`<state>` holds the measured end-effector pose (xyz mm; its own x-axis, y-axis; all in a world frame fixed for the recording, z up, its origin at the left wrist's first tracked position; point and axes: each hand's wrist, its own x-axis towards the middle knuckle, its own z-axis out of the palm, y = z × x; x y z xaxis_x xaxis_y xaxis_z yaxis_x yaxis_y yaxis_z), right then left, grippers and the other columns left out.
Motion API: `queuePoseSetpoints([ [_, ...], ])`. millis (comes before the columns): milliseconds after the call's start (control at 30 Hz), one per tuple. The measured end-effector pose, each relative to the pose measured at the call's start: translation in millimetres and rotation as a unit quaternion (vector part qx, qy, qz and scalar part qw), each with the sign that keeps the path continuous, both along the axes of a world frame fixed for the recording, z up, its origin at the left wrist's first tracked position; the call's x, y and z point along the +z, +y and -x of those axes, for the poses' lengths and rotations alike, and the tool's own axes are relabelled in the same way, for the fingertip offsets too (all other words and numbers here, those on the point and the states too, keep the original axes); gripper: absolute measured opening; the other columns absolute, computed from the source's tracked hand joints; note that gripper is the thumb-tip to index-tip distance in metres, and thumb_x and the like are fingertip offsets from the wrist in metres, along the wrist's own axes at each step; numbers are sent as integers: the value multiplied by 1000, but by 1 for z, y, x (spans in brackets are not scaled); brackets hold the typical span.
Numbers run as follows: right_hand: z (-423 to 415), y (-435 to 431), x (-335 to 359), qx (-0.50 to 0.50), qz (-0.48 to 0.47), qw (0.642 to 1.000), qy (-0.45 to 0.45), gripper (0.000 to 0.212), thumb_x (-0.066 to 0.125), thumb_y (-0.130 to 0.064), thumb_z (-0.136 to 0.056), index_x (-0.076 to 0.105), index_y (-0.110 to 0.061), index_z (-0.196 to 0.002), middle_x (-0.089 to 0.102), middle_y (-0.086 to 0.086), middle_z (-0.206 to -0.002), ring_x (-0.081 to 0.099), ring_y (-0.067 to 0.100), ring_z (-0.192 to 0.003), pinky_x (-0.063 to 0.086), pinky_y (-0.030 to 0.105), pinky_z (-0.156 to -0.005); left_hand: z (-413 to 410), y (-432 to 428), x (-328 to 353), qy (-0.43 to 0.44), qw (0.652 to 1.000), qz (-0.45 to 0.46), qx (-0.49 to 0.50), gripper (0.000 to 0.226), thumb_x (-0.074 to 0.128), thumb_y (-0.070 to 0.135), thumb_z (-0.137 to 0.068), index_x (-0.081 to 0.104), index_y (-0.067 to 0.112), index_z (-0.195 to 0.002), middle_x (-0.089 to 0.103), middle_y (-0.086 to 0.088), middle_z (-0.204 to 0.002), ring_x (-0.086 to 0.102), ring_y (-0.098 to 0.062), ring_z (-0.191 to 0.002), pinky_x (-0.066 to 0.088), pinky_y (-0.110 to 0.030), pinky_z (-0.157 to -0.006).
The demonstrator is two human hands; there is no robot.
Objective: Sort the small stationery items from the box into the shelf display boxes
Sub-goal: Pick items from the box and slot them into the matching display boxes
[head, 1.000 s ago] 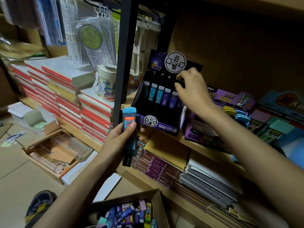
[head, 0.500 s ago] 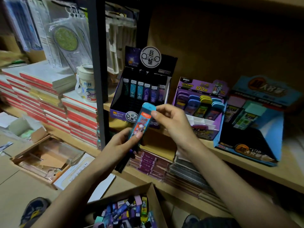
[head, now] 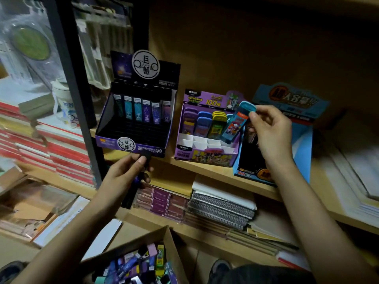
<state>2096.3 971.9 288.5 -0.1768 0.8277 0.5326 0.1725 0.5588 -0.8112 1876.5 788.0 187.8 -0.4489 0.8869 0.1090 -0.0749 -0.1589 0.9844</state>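
At six o'clock the cardboard box (head: 164, 244) holds the loose items. The left hand (head: 125, 173) grips dark cases (head: 141, 171) that could slip. At two o'clock the right hand (head: 268, 130) pinches a blue case (head: 235, 124) over the purple display box (head: 205, 156); tilted, it might miss its slot.

White front slots of the purple display box (head: 207, 155) lie open; coloured cases (head: 205, 121) fill its back row.
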Motion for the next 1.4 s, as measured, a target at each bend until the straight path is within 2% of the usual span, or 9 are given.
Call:
queuePoseSetpoints([
  [267, -5, 17, -7, 14, -37, 997, -63, 18, 56, -8, -92, 61, -24, -98, 60, -15, -89, 55, -17, -76, 42, 3, -69, -7, 5, -5, 4, 1000, -8, -9, 21, 50, 34, -88, 62, 18, -91, 69, -1, -86, 62, -12, -69, 52, -19, -57],
  [467, 3, 27, -18, -47, -56, 983, -171, 19, 61, -13, -90, 67, -13, -108, 60, -1, -99, 54, 6, -85, 36, 1, -69, -1, 3, -9, 13, 1000, -8, -2, 20, 49, 33, -90, 65, 23, -86, 69, 0, -86, 63, -11, -68, 52, -18, -57],
  [633, 12, 28, -26, -83, -24, 983, -161, 18, 65, -13, -86, 61, -12, -104, 60, 7, -99, 57, 16, -85, 48, 21, -75, -1, 5, -9, 8, 1000, -8, -5, 19, 50, 33, -90, 65, 24, -84, 69, -1, -87, 63, -10, -67, 51, -17, -57],
  [833, 16, 4, -21, -101, -92, 975, -174, 24, 63, -9, -87, 58, -11, -111, 45, -1, -111, 50, 10, -97, 43, 19, -83, -6, 5, -5, -39, 999, -12, -8, 21, 51, 35, -87, 65, 21, -92, 70, -3, -89, 65, -13, -70, 53, -21, -58],
  [933, 32, -28, -19, -24, -103, 980, -170, 15, 59, -6, -89, 61, -10, -103, 51, -1, -105, 51, 4, -85, 38, 4, -74, -9, 5, 0, -63, 998, -10, -10, 21, 51, 34, -88, 66, 21, -94, 69, -7, -96, 68, -17, -82, 56, -27, -65],
  [1100, 76, -84, -29, 191, 35, 961, -196, 11, 60, -20, -90, 64, -16, -100, 63, 1, -93, 56, 12, -78, 41, 13, -66, -12, 2, 4, -78, 996, -20, -34, 21, 55, 33, -83, 71, 28, -96, 70, -1, -98, 67, -14, -90, 55, -24, -66],
  [1200, 93, -94, -33, 215, 96, 953, -190, 17, 62, -24, -89, 65, -14, -102, 62, 0, -91, 57, 14, -80, 46, 21, -74, -13, -3, 4, -85, 995, -33, -42, 20, 59, 29, -80, 73, 32, -94, 70, -1, -96, 67, -17, -89, 57, -27, -69],
  [1333, 103, -96, -37, 201, 90, 951, -219, 11, 62, -27, -89, 69, -19, -91, 64, -9, -85, 57, 6, -83, 42, 18, -69, -7, -11, 3, -64, 997, -24, -26, 22, 59, 30, -81, 70, 30, -99, 71, -4, -97, 69, -22, -87, 57, -29, -69],
  [1400, 108, -94, -35, 211, 94, 949, -216, 10, 61, -25, -90, 68, -18, -90, 65, -6, -84, 60, 9, -83, 46, 24, -74, -2, -13, 4, -25, 999, -18, -17, 28, 58, 33, -80, 66, 27, -106, 70, 0, -102, 68, -19, -94, 58, -29, -71],
])
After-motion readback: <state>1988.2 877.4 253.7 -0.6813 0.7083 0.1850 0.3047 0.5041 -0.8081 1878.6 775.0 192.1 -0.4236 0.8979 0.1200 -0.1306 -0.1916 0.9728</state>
